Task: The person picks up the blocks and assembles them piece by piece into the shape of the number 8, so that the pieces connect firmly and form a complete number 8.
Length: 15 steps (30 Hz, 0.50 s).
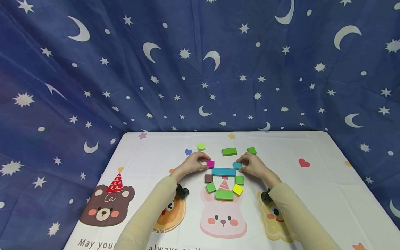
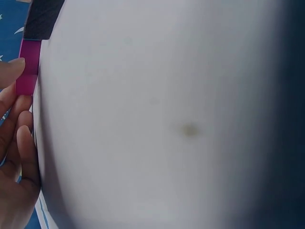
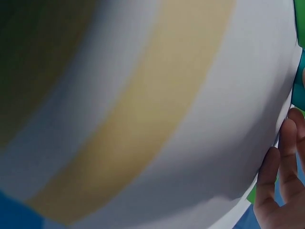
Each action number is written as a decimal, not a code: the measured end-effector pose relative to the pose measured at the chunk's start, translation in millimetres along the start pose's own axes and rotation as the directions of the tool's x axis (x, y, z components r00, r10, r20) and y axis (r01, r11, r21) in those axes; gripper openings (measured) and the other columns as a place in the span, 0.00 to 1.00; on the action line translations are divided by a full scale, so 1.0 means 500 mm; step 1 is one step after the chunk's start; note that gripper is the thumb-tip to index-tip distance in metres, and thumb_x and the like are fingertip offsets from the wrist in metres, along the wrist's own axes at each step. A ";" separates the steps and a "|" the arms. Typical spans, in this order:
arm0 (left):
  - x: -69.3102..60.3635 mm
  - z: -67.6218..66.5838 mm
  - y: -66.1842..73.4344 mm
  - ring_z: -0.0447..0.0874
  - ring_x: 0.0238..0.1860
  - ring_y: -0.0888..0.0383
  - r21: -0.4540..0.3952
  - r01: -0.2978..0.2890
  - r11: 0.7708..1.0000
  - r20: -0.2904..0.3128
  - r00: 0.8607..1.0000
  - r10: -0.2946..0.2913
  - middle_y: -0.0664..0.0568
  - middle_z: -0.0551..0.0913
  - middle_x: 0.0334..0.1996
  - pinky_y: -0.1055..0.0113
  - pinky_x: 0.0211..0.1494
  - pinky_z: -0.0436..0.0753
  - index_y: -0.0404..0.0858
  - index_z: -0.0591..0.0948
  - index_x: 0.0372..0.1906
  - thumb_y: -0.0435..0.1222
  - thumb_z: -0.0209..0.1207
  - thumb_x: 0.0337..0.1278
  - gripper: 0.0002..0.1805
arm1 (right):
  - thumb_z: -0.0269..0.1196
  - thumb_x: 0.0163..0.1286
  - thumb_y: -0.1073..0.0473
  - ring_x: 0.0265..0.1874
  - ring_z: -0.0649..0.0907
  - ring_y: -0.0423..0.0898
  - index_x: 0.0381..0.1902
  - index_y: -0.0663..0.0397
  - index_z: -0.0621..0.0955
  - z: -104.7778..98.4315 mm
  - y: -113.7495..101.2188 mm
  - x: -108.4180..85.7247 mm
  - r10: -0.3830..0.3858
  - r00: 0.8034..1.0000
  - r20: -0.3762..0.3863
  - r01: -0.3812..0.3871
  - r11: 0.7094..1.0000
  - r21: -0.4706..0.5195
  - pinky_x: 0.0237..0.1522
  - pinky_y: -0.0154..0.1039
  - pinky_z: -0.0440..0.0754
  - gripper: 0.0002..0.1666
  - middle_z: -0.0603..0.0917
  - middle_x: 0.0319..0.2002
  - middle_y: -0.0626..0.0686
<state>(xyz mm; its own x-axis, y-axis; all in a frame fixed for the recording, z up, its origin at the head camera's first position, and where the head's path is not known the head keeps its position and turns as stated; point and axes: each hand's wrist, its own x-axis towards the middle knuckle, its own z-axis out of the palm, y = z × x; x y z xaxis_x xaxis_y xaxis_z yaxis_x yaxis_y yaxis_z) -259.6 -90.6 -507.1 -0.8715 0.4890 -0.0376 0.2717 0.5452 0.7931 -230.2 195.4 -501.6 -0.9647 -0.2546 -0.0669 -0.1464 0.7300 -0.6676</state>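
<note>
My left hand pinches a magenta block between thumb and fingers, by the upper left end of a long blue block. In the left wrist view the thumb lies on the magenta block. At the upper right end, my right hand holds a small teal block with its fingertips. The right wrist view catches only an edge of the teal block. Below the blue block, a ring is formed by brown, green, yellow and other green blocks.
Farther back lie a lime block, a long green block and a smaller green block. The white tablecloth has printed animals. A blue curtain with moons and stars hangs behind the table.
</note>
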 end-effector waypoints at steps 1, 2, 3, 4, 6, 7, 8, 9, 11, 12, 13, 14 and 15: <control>0.000 -0.001 -0.001 0.76 0.42 0.59 -0.005 0.001 1.000 0.001 1.000 -0.001 0.47 0.83 0.43 0.70 0.50 0.76 0.37 0.83 0.47 0.29 0.68 0.45 0.19 | 0.70 0.53 0.68 0.34 0.71 0.46 0.43 0.57 0.85 0.000 -0.002 0.000 0.005 1.000 0.002 -0.005 1.000 0.001 0.37 0.38 0.69 0.17 0.76 0.33 0.52; 0.000 -0.001 -0.001 0.76 0.42 0.59 -0.012 0.003 1.000 0.003 1.000 -0.003 0.46 0.83 0.43 0.70 0.49 0.75 0.37 0.84 0.47 0.29 0.68 0.45 0.18 | 0.70 0.53 0.68 0.34 0.71 0.47 0.43 0.57 0.85 -0.001 -0.003 -0.001 0.007 1.000 0.004 -0.007 1.000 -0.001 0.38 0.39 0.70 0.17 0.76 0.34 0.52; 0.000 -0.002 -0.001 0.76 0.42 0.59 -0.018 0.002 1.000 0.003 1.000 -0.002 0.46 0.82 0.42 0.71 0.49 0.75 0.36 0.84 0.46 0.29 0.68 0.44 0.18 | 0.70 0.53 0.68 0.35 0.72 0.47 0.43 0.57 0.84 -0.001 -0.004 -0.001 0.007 1.000 0.007 -0.007 1.000 -0.006 0.39 0.39 0.71 0.17 0.76 0.35 0.52; 0.001 -0.002 -0.001 0.76 0.42 0.59 -0.023 0.004 1.000 0.004 1.000 -0.004 0.46 0.82 0.42 0.71 0.48 0.75 0.36 0.84 0.46 0.29 0.68 0.44 0.18 | 0.70 0.54 0.67 0.36 0.73 0.47 0.43 0.57 0.84 -0.001 -0.006 -0.002 0.003 1.000 0.011 -0.003 1.000 -0.017 0.40 0.40 0.73 0.16 0.77 0.36 0.53; 0.001 -0.003 0.000 0.75 0.41 0.58 -0.028 0.015 1.000 0.005 1.000 -0.015 0.46 0.82 0.42 0.71 0.47 0.74 0.36 0.84 0.45 0.29 0.69 0.44 0.17 | 0.70 0.55 0.67 0.38 0.75 0.47 0.44 0.57 0.84 -0.003 -0.010 -0.004 -0.007 1.000 0.019 0.008 0.999 -0.036 0.44 0.43 0.75 0.16 0.78 0.38 0.53; 0.002 -0.002 0.000 0.75 0.41 0.58 -0.027 0.015 1.000 0.004 1.000 -0.015 0.46 0.82 0.41 0.71 0.47 0.74 0.36 0.84 0.45 0.29 0.69 0.44 0.17 | 0.69 0.55 0.67 0.39 0.75 0.47 0.44 0.57 0.84 -0.004 -0.012 -0.005 -0.014 1.000 0.021 0.015 0.999 -0.051 0.47 0.45 0.76 0.16 0.79 0.40 0.53; 0.002 -0.002 0.000 0.75 0.41 0.58 -0.028 0.014 0.999 0.001 1.000 -0.014 0.45 0.83 0.41 0.70 0.47 0.73 0.36 0.84 0.44 0.29 0.69 0.44 0.17 | 0.69 0.55 0.67 0.40 0.76 0.47 0.44 0.57 0.84 -0.004 -0.014 -0.005 -0.030 0.999 0.025 0.032 0.996 -0.079 0.48 0.46 0.77 0.16 0.79 0.40 0.53; 0.003 -0.002 -0.001 0.75 0.41 0.57 -0.029 0.014 0.999 -0.002 1.000 -0.014 0.45 0.83 0.40 0.70 0.47 0.73 0.36 0.85 0.44 0.29 0.69 0.44 0.17 | 0.69 0.55 0.67 0.40 0.76 0.47 0.44 0.57 0.84 -0.004 -0.016 -0.006 -0.043 0.999 0.028 0.046 0.993 -0.105 0.49 0.47 0.77 0.17 0.80 0.41 0.53; 0.004 0.001 -0.001 0.75 0.41 0.57 -0.029 0.024 0.999 -0.010 1.000 -0.024 0.45 0.83 0.40 0.70 0.47 0.73 0.36 0.85 0.44 0.28 0.69 0.44 0.17 | 0.69 0.55 0.67 0.39 0.76 0.46 0.45 0.58 0.83 -0.004 -0.017 -0.006 -0.060 0.998 0.032 0.064 0.987 -0.150 0.49 0.47 0.77 0.17 0.80 0.41 0.53; 0.004 0.002 -0.001 0.76 0.40 0.57 -0.029 0.027 0.999 -0.015 1.000 -0.027 0.45 0.83 0.40 0.70 0.47 0.74 0.36 0.85 0.44 0.28 0.69 0.44 0.16 | 0.70 0.54 0.67 0.39 0.76 0.46 0.45 0.58 0.83 -0.004 -0.017 -0.005 -0.067 0.997 0.034 0.072 0.982 -0.172 0.48 0.47 0.77 0.18 0.79 0.40 0.52; 0.004 0.003 -0.002 0.75 0.40 0.58 -0.029 0.029 0.999 -0.019 0.999 -0.030 0.46 0.82 0.40 0.70 0.47 0.74 0.36 0.85 0.44 0.28 0.69 0.44 0.16 | 0.70 0.53 0.67 0.38 0.76 0.46 0.45 0.58 0.83 -0.003 -0.017 -0.005 -0.072 0.997 0.036 0.078 0.979 -0.188 0.48 0.46 0.77 0.19 0.79 0.39 0.52; 0.004 0.004 -0.001 0.75 0.40 0.58 -0.029 0.030 0.999 -0.021 0.999 -0.031 0.46 0.82 0.40 0.69 0.47 0.74 0.36 0.85 0.43 0.28 0.69 0.44 0.16 | 0.70 0.53 0.67 0.38 0.75 0.46 0.45 0.58 0.83 -0.003 -0.017 -0.004 -0.076 0.996 0.040 0.082 0.977 -0.198 0.47 0.46 0.77 0.19 0.79 0.39 0.52; 0.003 0.005 -0.001 0.75 0.40 0.58 -0.028 0.037 0.999 -0.025 0.999 -0.038 0.46 0.82 0.40 0.70 0.47 0.74 0.36 0.85 0.43 0.28 0.69 0.44 0.16 | 0.70 0.53 0.67 0.38 0.75 0.46 0.46 0.58 0.83 -0.004 -0.017 -0.004 -0.074 0.996 0.044 0.081 0.977 -0.195 0.48 0.45 0.77 0.20 0.79 0.39 0.52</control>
<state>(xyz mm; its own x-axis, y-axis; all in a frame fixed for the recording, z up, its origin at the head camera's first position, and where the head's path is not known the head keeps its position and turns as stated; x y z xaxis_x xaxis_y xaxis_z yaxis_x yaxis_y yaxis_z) -260.1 -88.3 -509.0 -0.8909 0.4511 -0.0526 0.2276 0.5437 0.8078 -227.6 190.8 -494.4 -0.9407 -0.3356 -0.0499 -0.2641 0.8166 -0.5133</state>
